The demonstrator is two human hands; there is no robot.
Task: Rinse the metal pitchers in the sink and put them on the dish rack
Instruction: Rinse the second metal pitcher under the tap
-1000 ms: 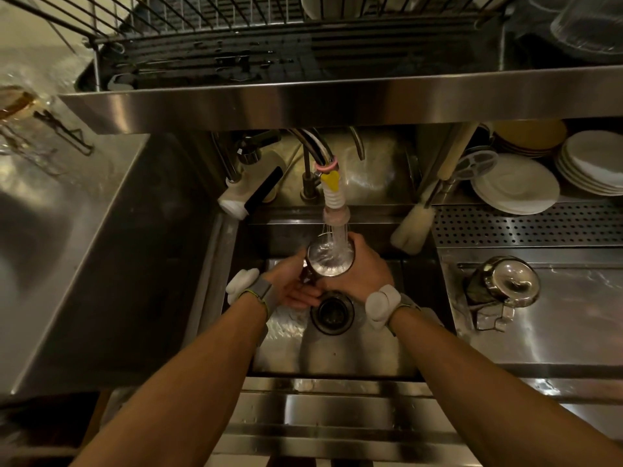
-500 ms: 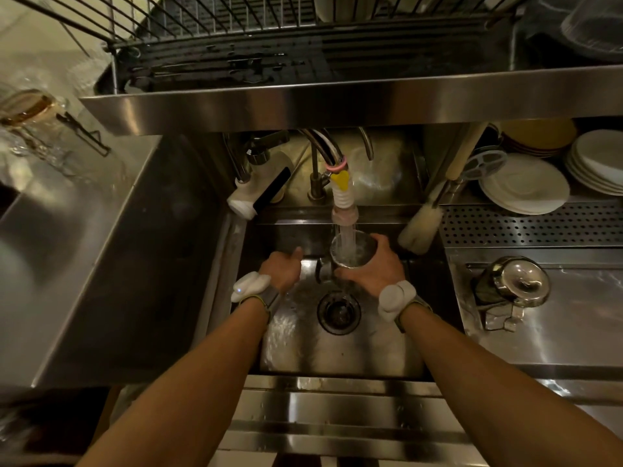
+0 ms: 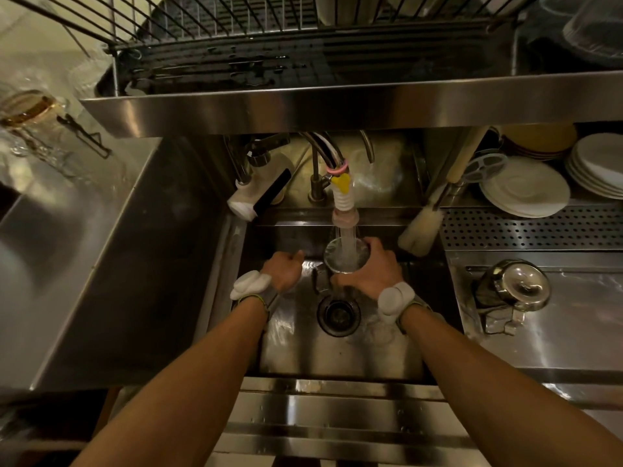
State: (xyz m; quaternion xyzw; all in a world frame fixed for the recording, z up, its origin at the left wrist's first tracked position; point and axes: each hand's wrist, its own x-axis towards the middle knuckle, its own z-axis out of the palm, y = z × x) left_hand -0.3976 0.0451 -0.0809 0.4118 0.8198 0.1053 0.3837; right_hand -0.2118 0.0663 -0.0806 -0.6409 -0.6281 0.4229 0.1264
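Head view: our right hand wraps its fingers round the shiny steel pitcher. It stands upright in the sink, long axis vertical, round mouth facing up into the stream from the ribbed white faucet nozzle. Water blurs its inside, and our hand hides the body below the rim. Our left hand, just left and apart, curls into a fist, thumb out, gripping nothing we can see. The wire dish rack sits far, cut off at the top.
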